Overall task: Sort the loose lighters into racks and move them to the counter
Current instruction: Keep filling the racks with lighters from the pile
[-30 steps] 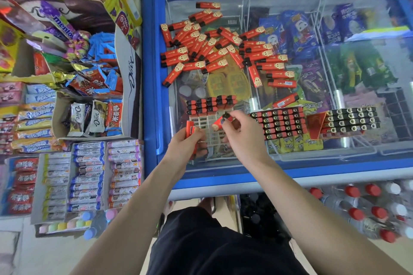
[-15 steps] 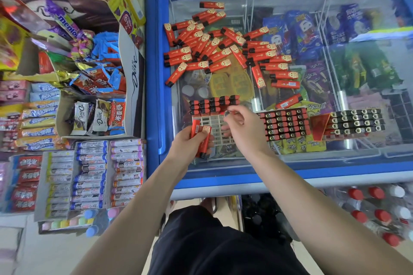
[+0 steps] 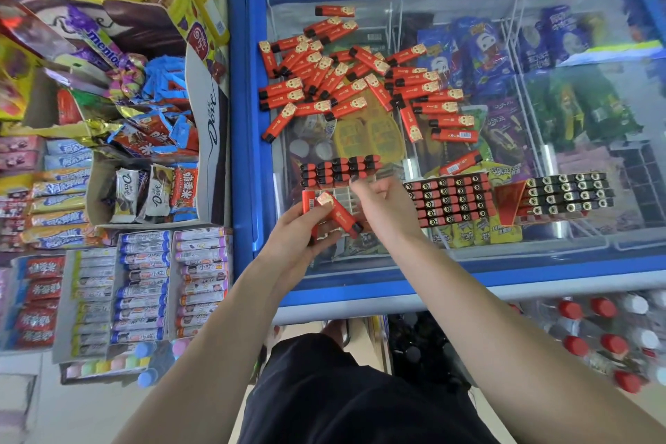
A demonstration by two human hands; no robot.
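Observation:
Several loose red lighters [image 3: 360,79] lie scattered on the glass lid of a blue chest freezer [image 3: 245,119]. A white plastic rack [image 3: 344,196] sits near the lid's front edge, its far rows filled with lighters [image 3: 340,169]. My left hand [image 3: 295,238] grips two red lighters [image 3: 337,213] over the rack's near left corner. My right hand [image 3: 387,209] hovers over the rack's right side, fingers loosely spread, holding nothing. Two full racks lie to the right, a red one [image 3: 448,198] and a black one [image 3: 569,193].
Open candy and chocolate boxes [image 3: 144,155] crowd the shelf left of the freezer. Gum boxes [image 3: 144,285] sit below them. Red- and white-capped bottles [image 3: 605,335] stand on the floor at lower right. Frozen goods show under the glass.
My right hand pushed its lighter into the rack's filled rows and now stands empty and open. My left hand has shifted the held lighters, one tilted toward the right hand.

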